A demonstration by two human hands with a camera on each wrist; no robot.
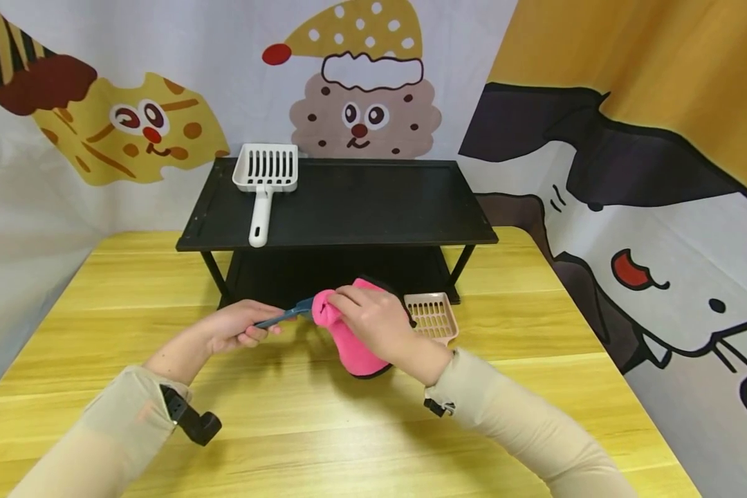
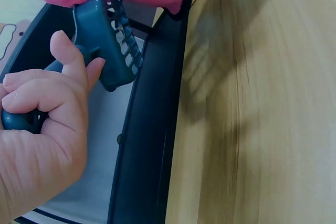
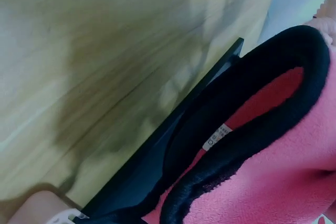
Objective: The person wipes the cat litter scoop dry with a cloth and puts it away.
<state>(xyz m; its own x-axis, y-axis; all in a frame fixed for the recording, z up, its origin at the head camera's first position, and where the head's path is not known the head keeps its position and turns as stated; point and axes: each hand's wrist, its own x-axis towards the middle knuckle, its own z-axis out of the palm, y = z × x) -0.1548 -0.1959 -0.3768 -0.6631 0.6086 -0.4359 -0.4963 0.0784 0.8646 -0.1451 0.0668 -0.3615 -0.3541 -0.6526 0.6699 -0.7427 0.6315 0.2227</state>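
My left hand [image 1: 243, 326] grips the handle of a dark blue litter scoop [image 2: 100, 40], its fingers curled round the handle and the slotted head pointing right. My right hand [image 1: 376, 318] holds a pink fleece cloth [image 1: 356, 353] with black edging against the scoop's head, covering part of it. In the left wrist view the cloth lies over the head's far end, while several slots stay visible. The right wrist view shows the cloth's open, black-trimmed mouth with a white label [image 3: 217, 137] inside; the right fingers are hidden there.
A black two-level rack [image 1: 373, 207] stands at the back of the wooden table [image 1: 286, 429]. On its top level at left lies a white litter scoop [image 1: 261, 214]. A beige scoop [image 1: 432, 318] lies by the rack's right front, partly behind my right hand. A printed curtain [image 1: 224, 41] hangs behind.
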